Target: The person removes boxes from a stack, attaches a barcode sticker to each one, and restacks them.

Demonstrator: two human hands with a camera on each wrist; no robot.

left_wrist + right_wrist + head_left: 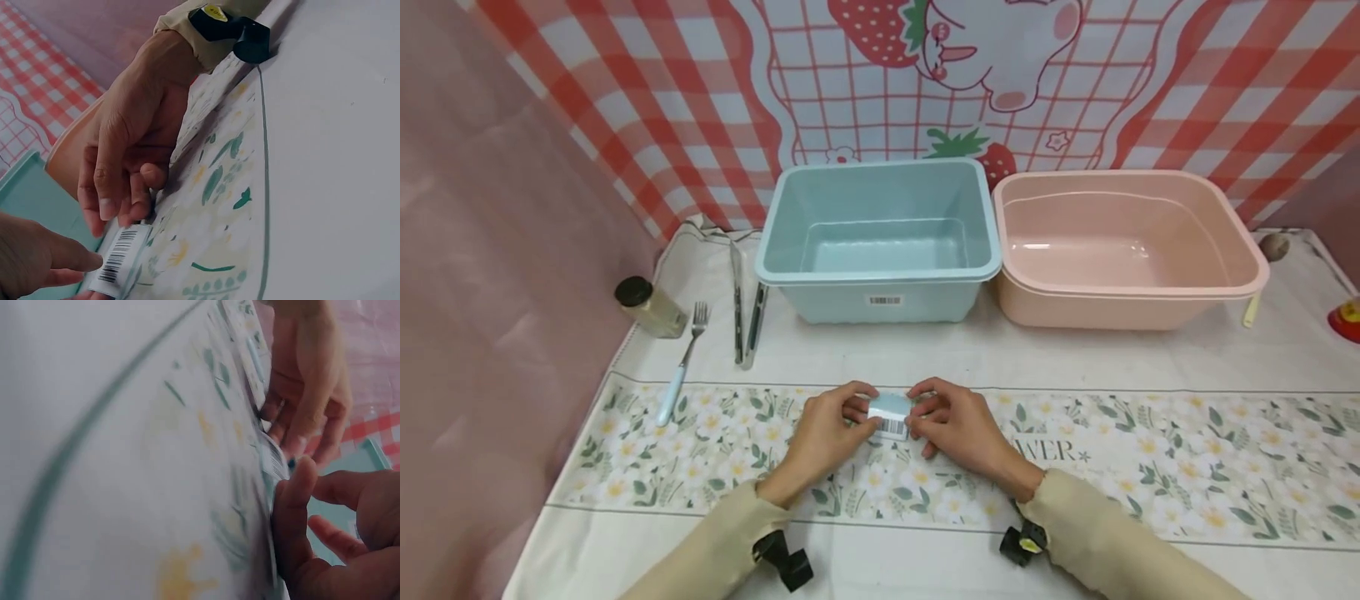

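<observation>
On the floral cloth [1075, 467], both hands, left [827, 433] and right [958, 429], pinch a small barcoded packet [891, 417]

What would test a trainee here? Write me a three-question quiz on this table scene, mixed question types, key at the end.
1. True or false: both hands hold the small barcoded packet just above the floral cloth.
2. Which basin stands directly behind the hands? A) the blue basin B) the pink basin C) neither
3. Fill in: lying between the jar and the tongs is a ____.

Key:
1. True. The left hand and right hand pinch it from either side.
2. A
3. fork
</observation>
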